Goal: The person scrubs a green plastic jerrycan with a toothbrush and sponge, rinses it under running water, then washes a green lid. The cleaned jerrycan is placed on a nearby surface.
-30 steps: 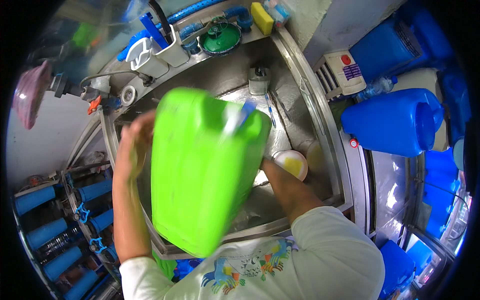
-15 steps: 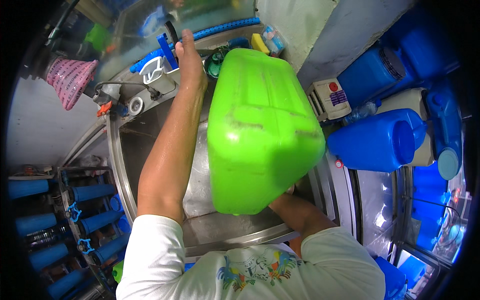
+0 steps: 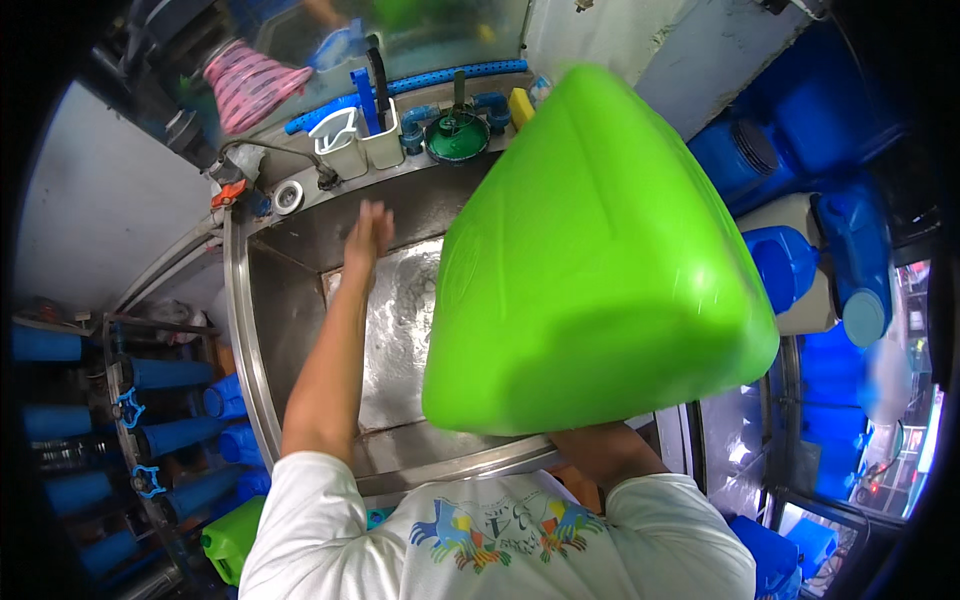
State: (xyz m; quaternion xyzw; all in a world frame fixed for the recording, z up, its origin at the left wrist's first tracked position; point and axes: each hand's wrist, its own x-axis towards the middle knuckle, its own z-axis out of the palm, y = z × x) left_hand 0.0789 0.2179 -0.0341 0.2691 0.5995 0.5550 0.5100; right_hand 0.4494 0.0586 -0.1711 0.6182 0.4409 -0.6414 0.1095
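A large lime-green plastic jerrycan [image 3: 590, 270] is held up, tilted, over the right part of a steel sink [image 3: 285, 275] and hides much of it. My right forearm [image 3: 615, 455] goes in under the jerrycan's near side and bears it; the hand itself is hidden behind it. Above the left part of the basin, my left hand [image 3: 371, 232] is empty, with its fingers stretched out and slightly blurred. It is apart from the jerrycan.
Behind the sink stand white holders [image 3: 381, 143] with blue-handled tools, a green funnel [image 3: 457, 137] and blue pipe fittings. Blue jugs [image 3: 780, 265] crowd the right. A rack of blue cylinders [image 3: 175, 437] stands at left, near another green jerrycan [image 3: 232, 540]. A pink cloth-covered object [image 3: 250, 88] hangs upper left.
The jerrycan has swung right and nearer, looking larger. My left hand has come down from near the white holders to above the basin. The view has shifted a little.
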